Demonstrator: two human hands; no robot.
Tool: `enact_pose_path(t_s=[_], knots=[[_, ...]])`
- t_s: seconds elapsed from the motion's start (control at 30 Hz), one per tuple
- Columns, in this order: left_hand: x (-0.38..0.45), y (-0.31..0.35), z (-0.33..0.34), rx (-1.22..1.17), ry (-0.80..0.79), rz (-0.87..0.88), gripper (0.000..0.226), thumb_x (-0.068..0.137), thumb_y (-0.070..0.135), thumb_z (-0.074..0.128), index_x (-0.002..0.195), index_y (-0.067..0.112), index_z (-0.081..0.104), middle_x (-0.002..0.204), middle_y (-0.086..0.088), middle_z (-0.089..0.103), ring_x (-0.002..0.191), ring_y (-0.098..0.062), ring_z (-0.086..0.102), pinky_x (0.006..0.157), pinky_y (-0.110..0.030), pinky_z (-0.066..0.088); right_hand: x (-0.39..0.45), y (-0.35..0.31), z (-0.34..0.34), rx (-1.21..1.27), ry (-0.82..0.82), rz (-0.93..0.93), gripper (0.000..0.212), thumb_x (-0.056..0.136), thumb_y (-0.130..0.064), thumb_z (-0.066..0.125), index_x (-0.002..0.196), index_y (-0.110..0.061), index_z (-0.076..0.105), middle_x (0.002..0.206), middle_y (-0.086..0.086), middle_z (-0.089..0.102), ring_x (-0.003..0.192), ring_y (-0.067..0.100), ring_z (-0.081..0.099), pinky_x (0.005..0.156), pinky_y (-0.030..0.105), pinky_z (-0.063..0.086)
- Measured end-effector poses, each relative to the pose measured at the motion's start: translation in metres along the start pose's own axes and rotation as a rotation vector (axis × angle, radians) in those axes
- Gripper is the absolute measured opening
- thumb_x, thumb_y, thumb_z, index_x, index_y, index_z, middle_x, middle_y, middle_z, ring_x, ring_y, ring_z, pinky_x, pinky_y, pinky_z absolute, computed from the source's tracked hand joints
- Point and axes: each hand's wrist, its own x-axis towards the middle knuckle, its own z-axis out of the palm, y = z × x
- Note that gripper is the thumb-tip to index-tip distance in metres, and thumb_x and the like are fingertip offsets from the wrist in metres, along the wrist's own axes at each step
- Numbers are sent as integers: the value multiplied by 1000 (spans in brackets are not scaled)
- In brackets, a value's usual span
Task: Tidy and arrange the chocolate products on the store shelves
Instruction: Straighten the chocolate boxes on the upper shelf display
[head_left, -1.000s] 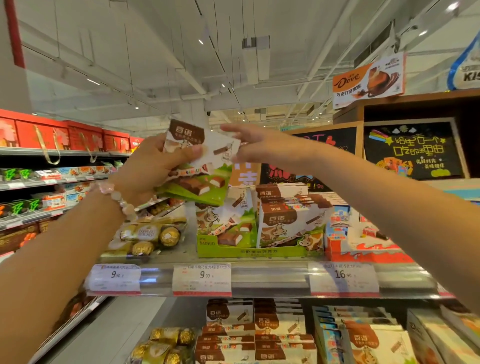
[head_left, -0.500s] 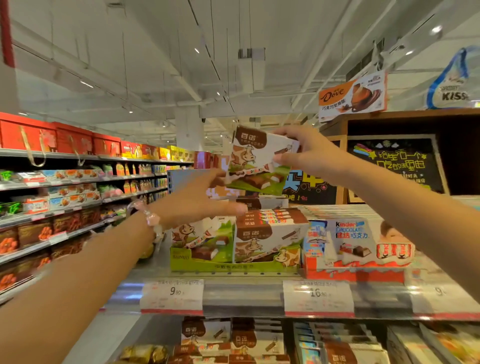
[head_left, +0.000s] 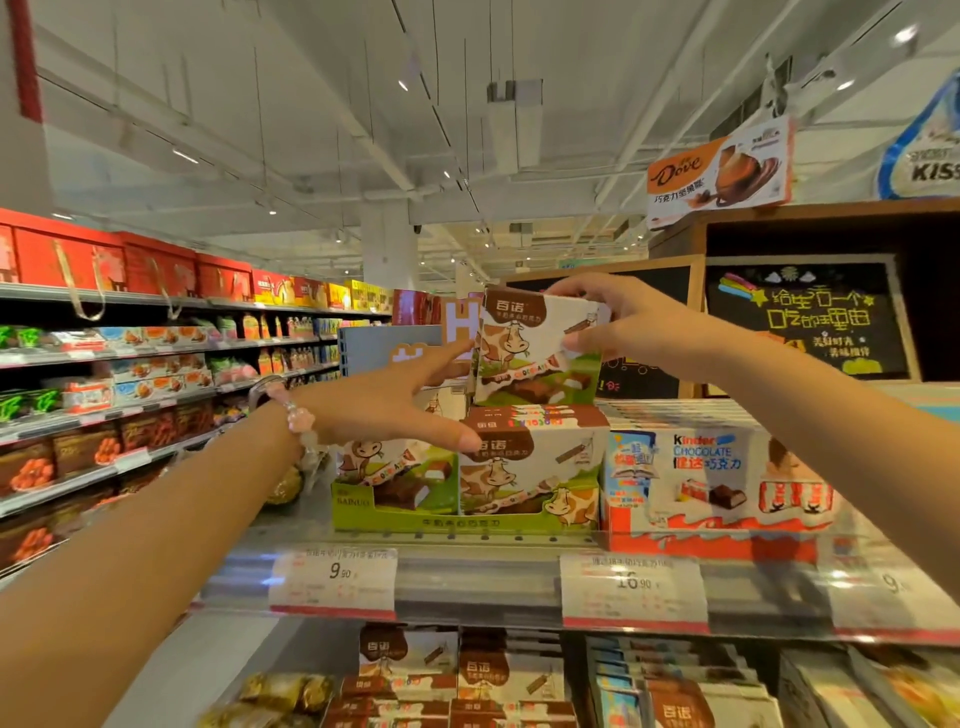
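The right hand (head_left: 626, 325) pinches a white-and-brown cow-printed chocolate box (head_left: 530, 348), hiding its right edge; the spread left hand (head_left: 395, 402) covers its lower-left corner.

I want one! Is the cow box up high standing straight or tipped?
Roughly straight: the cow box, front facing us, stands on the stack, right hand holding it.

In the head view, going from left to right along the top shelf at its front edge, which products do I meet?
Gold foil chocolates → green display tray → cow box → Kinder box.
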Motion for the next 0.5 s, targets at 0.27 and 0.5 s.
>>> enact_pose_path(t_s=[0.27, 0.5], knots=[[2, 3, 3, -64, -17, -19, 101, 75, 38, 72, 147, 34, 2, 155, 12, 14, 124, 8, 19, 101, -18, 21, 7, -6, -3, -96, -53, 1, 48, 89, -6, 59, 133, -22, 50, 116, -3, 61, 104, 11, 59, 74, 22, 53], [-1, 5, 6, -116, 60, 15, 110, 52, 57, 68, 141, 46, 4, 142, 21, 28, 133, -1, 25, 108, -27, 24, 8, -12, 9, -171, -96, -49, 46, 88, -5, 60, 131, -20, 51, 117, -2, 58, 105, 13, 58, 75, 22, 54]])
